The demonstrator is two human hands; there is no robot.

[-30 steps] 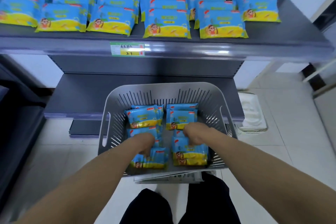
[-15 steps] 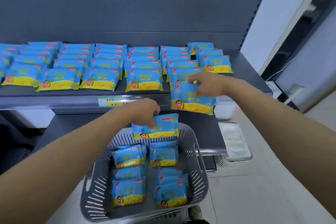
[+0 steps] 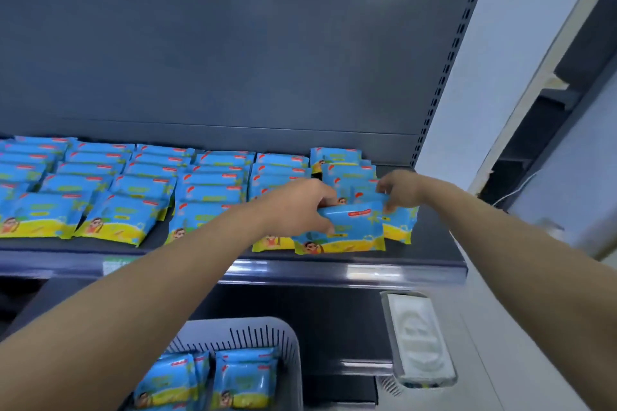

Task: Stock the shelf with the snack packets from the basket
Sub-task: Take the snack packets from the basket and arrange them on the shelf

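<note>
Blue and yellow snack packets (image 3: 123,217) lie in overlapping rows across the dark grey shelf (image 3: 430,243). My left hand (image 3: 300,207) is shut on one snack packet (image 3: 350,230), which it holds at the front of the right-hand rows, low over the shelf. My right hand (image 3: 400,190) pinches the top edge of a second packet (image 3: 399,227), which lies just behind and to the right of the first. The grey slotted basket (image 3: 267,334) sits at the bottom of the view, below my left arm, with several packets (image 3: 243,377) still inside.
A bare strip of shelf lies right of the last row. The shelf's front rail (image 3: 367,272) carries a blurred price label (image 3: 113,267). A lower shelf (image 3: 334,314) and a white tray (image 3: 420,340) lie beneath. More shelving (image 3: 547,130) stands to the right.
Both hands lifted a packet each out of the basket and carried them up to the right end of the shelf. The view tilted upward, so the basket dropped to the bottom edge.
</note>
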